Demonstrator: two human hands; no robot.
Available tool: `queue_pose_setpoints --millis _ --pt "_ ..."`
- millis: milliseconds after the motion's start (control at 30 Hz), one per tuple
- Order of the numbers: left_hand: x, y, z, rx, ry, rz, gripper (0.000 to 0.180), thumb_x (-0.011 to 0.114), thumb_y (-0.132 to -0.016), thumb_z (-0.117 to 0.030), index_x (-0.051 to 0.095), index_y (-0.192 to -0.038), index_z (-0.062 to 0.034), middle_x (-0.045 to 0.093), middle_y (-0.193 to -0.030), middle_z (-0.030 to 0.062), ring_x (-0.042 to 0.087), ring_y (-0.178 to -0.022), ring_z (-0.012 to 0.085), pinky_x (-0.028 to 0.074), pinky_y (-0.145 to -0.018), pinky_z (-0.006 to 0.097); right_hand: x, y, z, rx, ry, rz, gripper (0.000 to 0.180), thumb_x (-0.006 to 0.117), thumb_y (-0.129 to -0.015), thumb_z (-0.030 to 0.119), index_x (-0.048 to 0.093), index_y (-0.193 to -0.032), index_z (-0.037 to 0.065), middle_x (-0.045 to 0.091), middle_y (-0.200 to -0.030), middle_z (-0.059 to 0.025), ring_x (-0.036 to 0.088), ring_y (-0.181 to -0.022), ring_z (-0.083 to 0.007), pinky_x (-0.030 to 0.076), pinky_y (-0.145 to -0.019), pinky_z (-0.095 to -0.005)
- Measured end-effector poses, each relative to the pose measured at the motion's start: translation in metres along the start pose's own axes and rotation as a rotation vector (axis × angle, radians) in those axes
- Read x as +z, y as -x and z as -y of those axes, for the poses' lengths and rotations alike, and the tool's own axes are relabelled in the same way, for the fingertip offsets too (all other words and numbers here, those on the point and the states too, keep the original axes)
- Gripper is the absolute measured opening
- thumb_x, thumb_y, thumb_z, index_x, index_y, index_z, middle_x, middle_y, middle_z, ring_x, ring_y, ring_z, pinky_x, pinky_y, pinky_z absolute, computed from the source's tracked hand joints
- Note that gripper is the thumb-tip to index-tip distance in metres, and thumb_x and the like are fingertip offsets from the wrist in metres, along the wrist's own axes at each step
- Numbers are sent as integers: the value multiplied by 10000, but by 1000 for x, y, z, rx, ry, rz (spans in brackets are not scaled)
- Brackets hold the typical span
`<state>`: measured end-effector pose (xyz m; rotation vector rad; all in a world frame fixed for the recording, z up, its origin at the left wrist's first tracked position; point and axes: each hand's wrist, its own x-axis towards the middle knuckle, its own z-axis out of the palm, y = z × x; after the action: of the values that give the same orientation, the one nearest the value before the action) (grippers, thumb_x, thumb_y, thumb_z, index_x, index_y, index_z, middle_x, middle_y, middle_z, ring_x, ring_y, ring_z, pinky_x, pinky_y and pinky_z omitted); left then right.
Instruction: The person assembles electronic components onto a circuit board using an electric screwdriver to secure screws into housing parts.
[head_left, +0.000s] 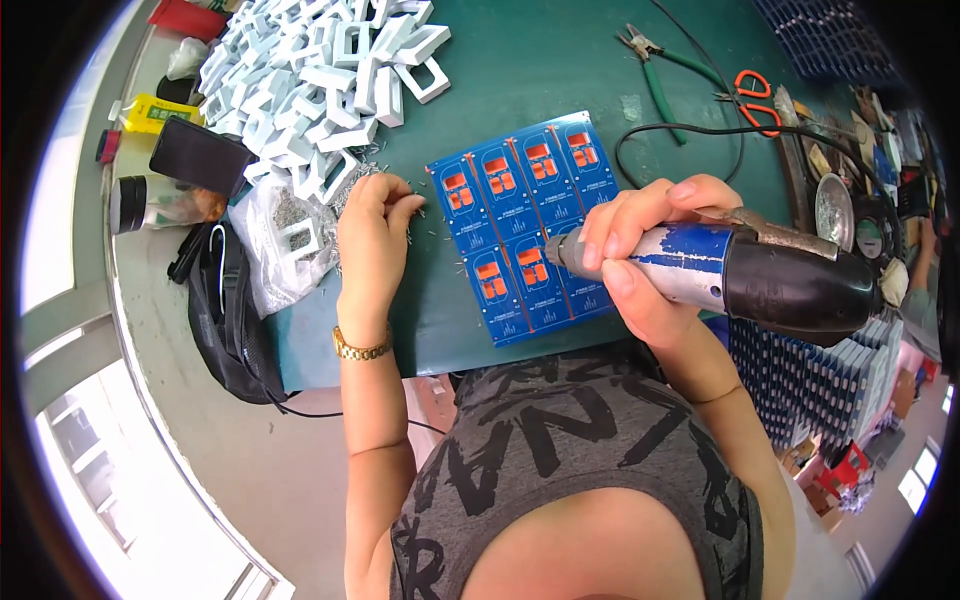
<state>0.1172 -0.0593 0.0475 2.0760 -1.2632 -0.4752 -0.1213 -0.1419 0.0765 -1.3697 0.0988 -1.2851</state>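
A glossy blue circuit board panel (525, 235), scored into a grid of small rectangles each carrying orange blocks, lies flat on the dark green bench (520, 70) at the centre of the frame. The right hand (645, 255) is wrapped tight around an electric screwdriver (730, 270), a thick cylinder with a scuffed blue-and-silver metal barrel and a smooth black plastic rear end; its grey tip rests on the right part of the panel, and a black cord (680, 135) loops across the bench above it. The left hand (372, 240) sits just left of the panel, fingers curled and pinched together over a scatter of tiny metal screws (355, 185); whether it grips one cannot be told. A gold bracelet (360, 350) rings that wrist.

In the upper left of the frame is a heap of white, square, hollow plastic frames (320, 75), and below it a crinkled clear plastic bag (280, 240) holding more small metal parts. A black fabric bag (225, 310) lies at the bench's left edge. In the upper right lie green-handled pliers (665, 75) and orange-handled scissors (755, 100). Rows of stacked blue boards (810, 375) stand on edge in the lower right.
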Motion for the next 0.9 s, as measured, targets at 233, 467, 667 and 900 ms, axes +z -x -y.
queue_pose_setpoints --millis 233,467,667,900 --pt "11 -1 5 365 -328 -23 84 678 -800 -51 615 -853 -34 559 -900 124 547 -842 326 444 -730 415 0 4 2 -3 33 10 624 657 -745 -129 332 -1250 39 594 -862 -112 638 -751 -185 549 -717 -313" --pt "6 1 2 117 -28 -6 131 693 -792 -62 600 -863 -4 562 -915 124 563 -806 322 466 -711 425 -1 8 3 2 50 29 632 648 -739 -141 328 -1252 43 594 -862 -111 635 -749 -190 546 -716 -318" --pt "11 0 5 268 -194 6 155 699 -783 -58 593 -880 2 565 -973 127 574 -829 322 476 -729 420 4 8 2 17 -6 19 629 646 -746 -137 326 -1253 53 593 -865 -111 635 -756 -194 549 -718 -327" --pt "5 -3 2 74 -31 -99 125 680 -830 -82 590 -871 -5 561 -974 142 586 -841 333 481 -761 410 7 8 8 56 19 49 605 645 -759 -124 330 -1243 57 592 -866 -106 637 -763 -191 555 -727 -331"
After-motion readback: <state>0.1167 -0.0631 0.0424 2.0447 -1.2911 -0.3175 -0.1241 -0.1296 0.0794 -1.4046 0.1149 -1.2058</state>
